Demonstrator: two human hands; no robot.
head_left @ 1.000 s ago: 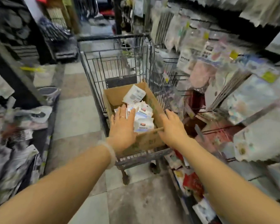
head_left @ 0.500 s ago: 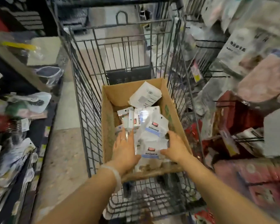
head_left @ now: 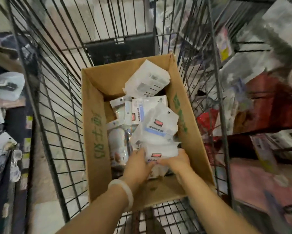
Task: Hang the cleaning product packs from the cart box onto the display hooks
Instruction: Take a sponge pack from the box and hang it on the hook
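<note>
A brown cardboard box (head_left: pixel 94 132) with green lettering sits in a wire shopping cart (head_left: pixel 54 102). Several white cleaning product packs (head_left: pixel 158 125) with red labels and hang holes lie piled inside it. Both hands are down in the box at its near end. My left hand (head_left: pixel 136 164), with a pale bangle on the wrist, presses the left side of the nearest white pack (head_left: pixel 158 151). My right hand (head_left: pixel 175 162) grips the same pack from the right. Their fingertips meet under it.
Display hooks with hanging packaged goods (head_left: pixel 263 98) fill the shelving on the right, close against the cart's side. A lower shelf with more goods (head_left: pixel 5 92) runs along the left. A strip of tiled floor (head_left: pixel 45 166) lies between the left shelf and the cart.
I have leaned in over the cart, so the box looks much bigger. Both hands went from the box's near rim down into it and closed around the nearest pack.
</note>
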